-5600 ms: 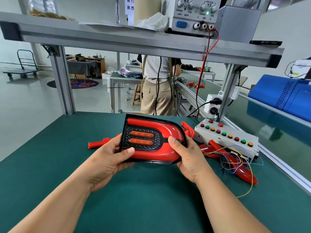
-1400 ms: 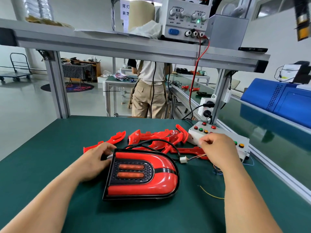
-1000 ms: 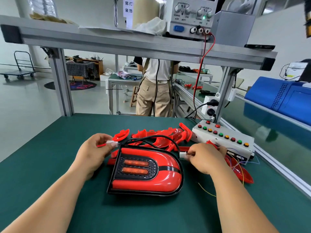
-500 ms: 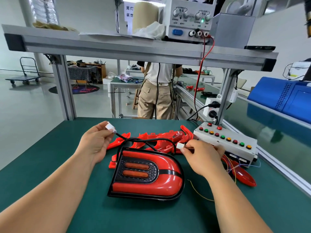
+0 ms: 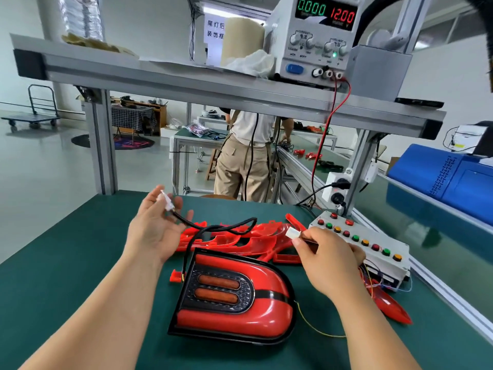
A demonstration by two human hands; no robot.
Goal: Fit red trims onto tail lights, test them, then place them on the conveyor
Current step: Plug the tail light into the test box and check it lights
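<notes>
Tail light (image 5: 234,300) lies lens-up on green bench mat (image 5: 66,263), centre-near, btwn the two forearms, both hands clear of it. Its black cable (image 5: 213,228) leaves the back-left corner, loops over the pile of loose red trims (image 5: 240,240) just behind & rises to L hand (image 5: 154,231). L hand is raised, palm up: thumb + forefinger pinch the white cable plug (image 5: 166,200), other fingers spread loose. R hand (image 5: 328,257) pinches a second white connector (image 5: 292,233) at thumb/forefinger tips, remaining fingers curled under. The 2 plugs are well apart, not mated.

R hand + wrist cover the near-left edge of the button box (image 5: 373,249) (row of red/green/amber buttons), hiding where its thin wires run. Red lens part (image 5: 392,308) lies near the box, partly under R forearm; yellow wire (image 5: 317,329) trails out beside the light. Conveyor (image 5: 416,236) runs along the R side past an alu rail. Overhead shelf (image 5: 186,84) carries a bench PSU (image 5: 317,36) reading 0.000 / 12.00, red lead (image 5: 328,121) hanging down. Another person (image 5: 245,156) stands at the next bench behind; blue housing (image 5: 448,177) far R.
</notes>
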